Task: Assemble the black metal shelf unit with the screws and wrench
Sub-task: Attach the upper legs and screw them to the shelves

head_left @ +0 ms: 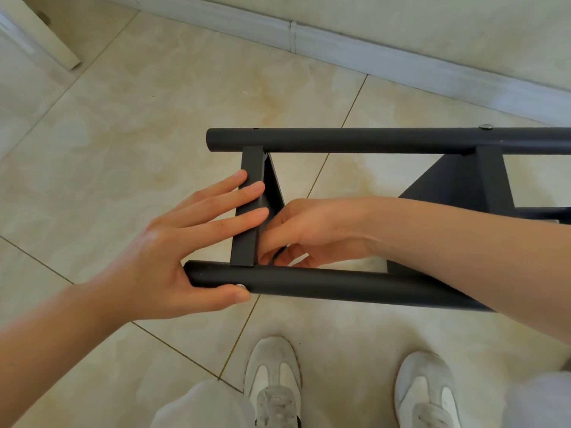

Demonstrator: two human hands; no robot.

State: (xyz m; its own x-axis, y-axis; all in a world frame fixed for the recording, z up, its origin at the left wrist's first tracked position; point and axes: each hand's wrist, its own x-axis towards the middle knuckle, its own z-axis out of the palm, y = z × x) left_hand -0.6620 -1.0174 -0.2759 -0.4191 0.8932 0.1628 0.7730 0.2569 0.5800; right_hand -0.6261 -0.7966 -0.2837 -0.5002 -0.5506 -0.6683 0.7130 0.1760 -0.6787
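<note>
The black metal shelf unit lies on its side over the tiled floor, with a far tube (370, 140) and a near tube (340, 287) running left to right. A black shelf panel (250, 208) spans between them at the left end; a second panel (482, 180) sits further right. My left hand (173, 254) grips the near tube's left end, thumb beside a silver screw head (239, 286), fingers flat on the left panel. My right hand (309, 233) reaches between the tubes, fingers pinched at the panel's inner corner on something small and dark that I cannot make out. Another silver screw (485, 127) sits on the far tube.
My two white shoes (273, 381) (425, 393) stand on the beige tiles just below the near tube. A white skirting board (340, 47) runs along the wall at the back. A pale door or cabinet edge (40, 29) is at the top left.
</note>
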